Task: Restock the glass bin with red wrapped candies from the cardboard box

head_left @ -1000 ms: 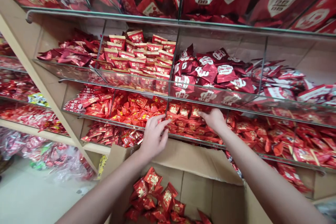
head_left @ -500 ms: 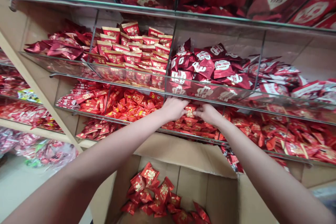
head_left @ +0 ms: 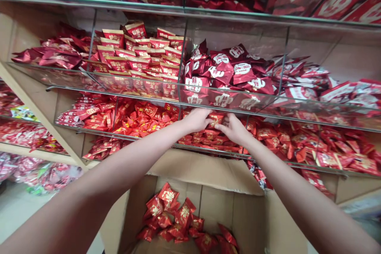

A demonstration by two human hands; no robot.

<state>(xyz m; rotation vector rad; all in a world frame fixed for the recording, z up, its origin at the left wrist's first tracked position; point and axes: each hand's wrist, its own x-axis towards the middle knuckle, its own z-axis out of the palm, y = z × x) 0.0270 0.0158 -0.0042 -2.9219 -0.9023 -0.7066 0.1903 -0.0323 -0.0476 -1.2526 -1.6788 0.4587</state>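
Note:
Both hands reach into a compartment of the lower glass-fronted shelf. My left hand [head_left: 198,120] is closed at the left side of a small red packet [head_left: 216,119] with gold print. At its right side, my right hand [head_left: 234,128] pinches the same packet, thumb toward me. The shelf above hides part of the fingers. Similar red packets [head_left: 205,139] lie in flat rows beneath the hands. Below, an open cardboard box [head_left: 205,168] holds a loose heap of red packets with gold print [head_left: 183,214].
The upper shelf's glass front [head_left: 232,105] runs just above my hands. Behind it lie gold-edged red packets [head_left: 138,63] and dark red packets with white labels [head_left: 217,71]. Thin dividers separate the compartments. A wooden upright [head_left: 38,111] stands at the left.
The view has shifted slightly, so the shelves appear further left and higher. Both hands stay at the packet, which now looks more tilted back between them.

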